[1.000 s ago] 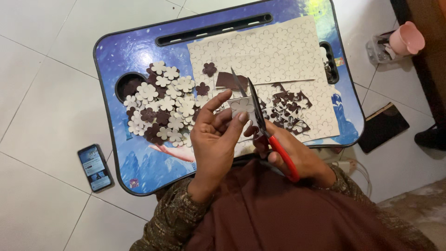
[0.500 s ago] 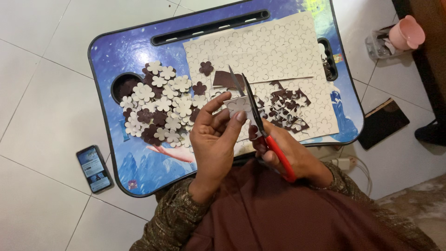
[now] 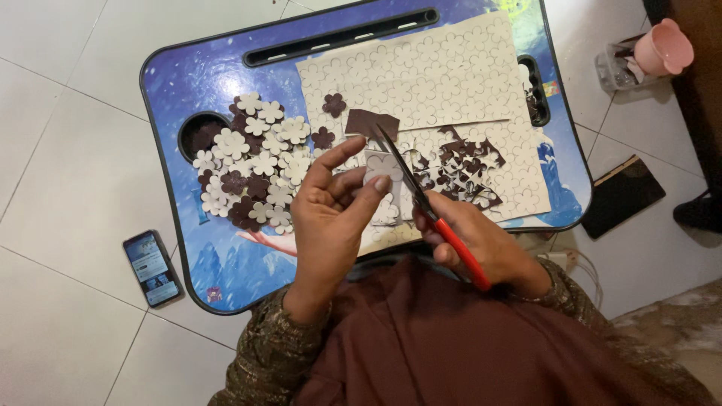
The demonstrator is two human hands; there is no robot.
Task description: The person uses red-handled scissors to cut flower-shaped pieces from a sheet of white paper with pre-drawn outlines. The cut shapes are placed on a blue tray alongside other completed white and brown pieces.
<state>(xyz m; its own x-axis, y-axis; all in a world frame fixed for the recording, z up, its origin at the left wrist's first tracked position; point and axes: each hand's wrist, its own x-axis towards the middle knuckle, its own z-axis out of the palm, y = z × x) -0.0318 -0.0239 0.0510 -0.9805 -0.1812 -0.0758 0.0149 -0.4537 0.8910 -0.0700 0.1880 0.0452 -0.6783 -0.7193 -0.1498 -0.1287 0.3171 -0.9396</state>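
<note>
My left hand (image 3: pixel 331 214) pinches a small white piece of foam sheet (image 3: pixel 385 167) with a flower outline on it. My right hand (image 3: pixel 481 244) grips red-handled scissors (image 3: pixel 429 207), whose dark blades reach up into that piece. Both hands hover over the near edge of a blue lap table (image 3: pixel 195 83). A large white sheet of flower outlines (image 3: pixel 421 71) lies across the table's far right. A heap of cut-out white and maroon flowers (image 3: pixel 252 169) sits at the left.
Maroon and white offcuts (image 3: pixel 466 169) lie on the sheet right of the scissors. A phone (image 3: pixel 152 268) rests on the white floor tiles at left. A pink cup (image 3: pixel 663 46) and a dark notebook (image 3: pixel 623 195) sit on the floor at right.
The view has shifted slightly. My hands keep the same hold, with the scissor blades working a little further along the small white piece.
</note>
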